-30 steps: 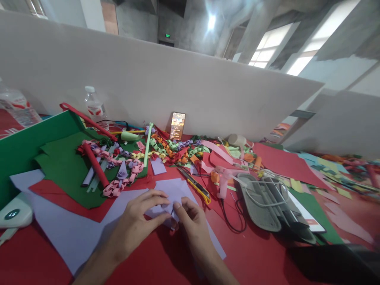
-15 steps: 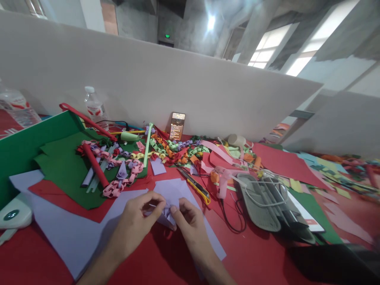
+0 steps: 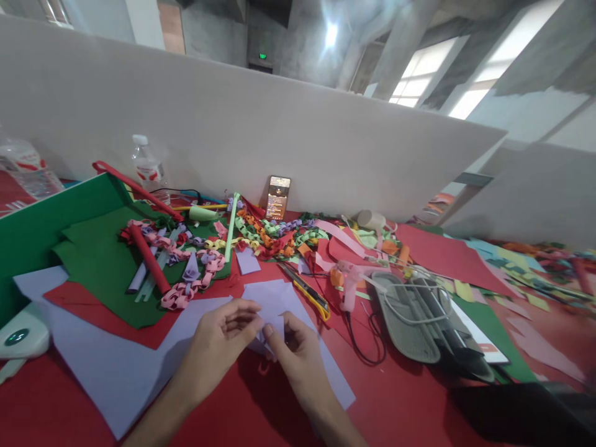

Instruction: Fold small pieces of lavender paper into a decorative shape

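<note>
Okay, using the pink glue gun as the landmark here. The little folded purple paper is sitting in the hands, left of the glue gun and a bit toward the person. The right hand is pinching it, thumb pressing on top. The left hand is curling its fingers in, thumb right by the paper's edge, but I honestly can't tell if it's gripping. Fingers are hiding part of the paper too.

Clutter-wise, it's a lot. A yellow and black cutter is lying between the glue gun and the hands, so that's kinda in the way. The gun's black cord is looping on its near side. A grey case is lying open just right of the gun. Paper chains are piling up beyond it to the left, with a lit phone leaning behind them. Green sheets are spreading well left of the gun.
</note>
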A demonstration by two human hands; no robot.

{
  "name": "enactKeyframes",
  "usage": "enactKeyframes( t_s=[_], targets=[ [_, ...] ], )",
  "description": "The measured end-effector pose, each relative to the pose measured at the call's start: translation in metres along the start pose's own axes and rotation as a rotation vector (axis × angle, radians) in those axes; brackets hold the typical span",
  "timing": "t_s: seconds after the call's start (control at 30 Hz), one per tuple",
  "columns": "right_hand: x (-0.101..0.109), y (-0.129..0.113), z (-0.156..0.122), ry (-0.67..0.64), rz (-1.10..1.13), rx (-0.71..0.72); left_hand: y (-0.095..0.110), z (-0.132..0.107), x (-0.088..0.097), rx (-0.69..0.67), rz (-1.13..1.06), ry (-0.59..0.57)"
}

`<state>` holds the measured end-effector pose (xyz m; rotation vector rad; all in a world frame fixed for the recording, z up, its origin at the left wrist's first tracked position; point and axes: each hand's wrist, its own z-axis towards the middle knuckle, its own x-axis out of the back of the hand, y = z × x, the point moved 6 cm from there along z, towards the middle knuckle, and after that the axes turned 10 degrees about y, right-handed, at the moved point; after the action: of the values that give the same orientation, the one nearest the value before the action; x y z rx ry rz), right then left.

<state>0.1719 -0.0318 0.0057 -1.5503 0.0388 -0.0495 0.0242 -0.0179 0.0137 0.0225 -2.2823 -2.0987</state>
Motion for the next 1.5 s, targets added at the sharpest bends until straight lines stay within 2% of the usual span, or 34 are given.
enactKeyframes(
  t_s=[0.13, 0.23, 0.4, 0.5, 0.57, 0.7, 0.8, 0.97, 1.1, 1.3, 1.5],
  targets=[
    [0.002, -0.001, -0.001, 0.029, -0.029, 0.019, -0.006, 0.001, -0.002, 0.053, -0.016, -0.096],
    [0.001, -0.001, -0.001, 0.022, -0.022, -0.010, -0.005, 0.001, -0.002, 0.055, -0.014, -0.102],
    [0.001, 0.000, -0.002, 0.065, 0.041, -0.011, -0.003, 0.002, 0.003, 0.072, -0.030, 0.042],
    [0.007, -0.003, -0.006, 0.164, 0.028, 0.090, -0.004, 0.004, 0.008, 0.076, -0.085, 0.157],
    [0.008, -0.007, -0.010, 0.178, -0.068, 0.188, -0.007, 0.005, 0.008, 0.103, -0.154, 0.186],
    [0.004, -0.018, -0.016, 0.145, -0.274, 0.414, -0.013, 0.004, 0.003, 0.166, -0.244, 0.118],
    [0.005, -0.025, -0.017, 0.172, -0.333, 0.505, -0.012, 0.001, 0.000, 0.172, -0.242, 0.083],
    [0.008, -0.030, -0.015, 0.190, -0.371, 0.501, -0.005, -0.004, -0.005, 0.281, -0.382, 0.051],
    [0.009, -0.033, -0.016, 0.209, -0.409, 0.567, -0.003, -0.004, -0.006, 0.308, -0.412, 0.015],
    [0.007, -0.031, -0.014, 0.177, -0.416, 0.529, 0.001, -0.002, -0.005, 0.113, -0.144, -0.114],
    [0.006, -0.029, -0.009, 0.151, -0.386, 0.444, -0.001, -0.002, -0.006, 0.085, -0.055, -0.168]
  ],
)
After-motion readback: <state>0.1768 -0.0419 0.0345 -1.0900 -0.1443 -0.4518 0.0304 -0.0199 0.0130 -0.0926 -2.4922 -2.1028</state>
